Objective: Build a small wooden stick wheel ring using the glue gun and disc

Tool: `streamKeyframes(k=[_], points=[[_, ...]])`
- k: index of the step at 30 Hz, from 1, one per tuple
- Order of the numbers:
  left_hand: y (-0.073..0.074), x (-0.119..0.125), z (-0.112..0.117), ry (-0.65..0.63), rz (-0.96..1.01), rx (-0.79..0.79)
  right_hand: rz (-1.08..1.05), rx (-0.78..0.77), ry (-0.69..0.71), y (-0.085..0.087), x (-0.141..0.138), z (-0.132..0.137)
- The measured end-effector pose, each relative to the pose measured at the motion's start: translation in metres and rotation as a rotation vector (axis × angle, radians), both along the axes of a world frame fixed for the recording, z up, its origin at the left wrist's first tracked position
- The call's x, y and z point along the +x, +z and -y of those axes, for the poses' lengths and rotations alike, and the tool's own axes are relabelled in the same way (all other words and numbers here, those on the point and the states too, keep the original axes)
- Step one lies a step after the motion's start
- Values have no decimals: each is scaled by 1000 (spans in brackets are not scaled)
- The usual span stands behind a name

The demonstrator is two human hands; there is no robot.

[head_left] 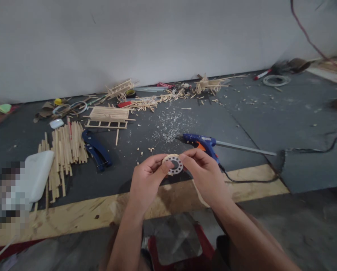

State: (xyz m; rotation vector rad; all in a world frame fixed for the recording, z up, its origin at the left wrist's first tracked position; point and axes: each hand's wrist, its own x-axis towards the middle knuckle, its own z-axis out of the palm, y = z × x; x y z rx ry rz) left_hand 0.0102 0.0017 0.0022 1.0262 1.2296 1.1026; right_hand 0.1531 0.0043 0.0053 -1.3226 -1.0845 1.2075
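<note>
head camera: my left hand (147, 178) and right hand (208, 177) are both clamped on a pale, holed ring (177, 171), held up between them over the near edge of the counter (219, 120). my left thumb (165, 168) presses across the ring's face, while my right thumb (186, 162) sits at its upper right rim. just beyond my right hand lies a blue glue gun (199, 140) with an orange trigger (201, 146), a long glue stick (244, 147) jutting from its back. to my left, a blue tool (95, 149) rests beside a heap of wooden sticks (69, 145). farther back sits a slatted stick frame (109, 114).
</note>
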Motion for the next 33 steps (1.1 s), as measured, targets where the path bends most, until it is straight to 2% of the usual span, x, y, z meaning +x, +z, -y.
streamKeyframes(k=[5, 10, 15, 25, 29, 33], points=[[-3, 0, 0, 25, 25, 12, -41, -4, -3, -2, -1, 0], [-4, 1, 0, 52, 50, 32, -4, -38, 62, 1, -2, 0], [-3, 1, 1, 36, 74, 55, 54, -41, 75, 5, 0, -1], [0, -1, 3, 18, 11, 113, 94, -40, 144, 3, 1, 1], [-1, -1, 1, 59, 51, 92, 70, -43, 116, 4, 2, -1], [-5, -5, -2, 155, 53, 79, 48, -51, 76, 2, 4, -5]])
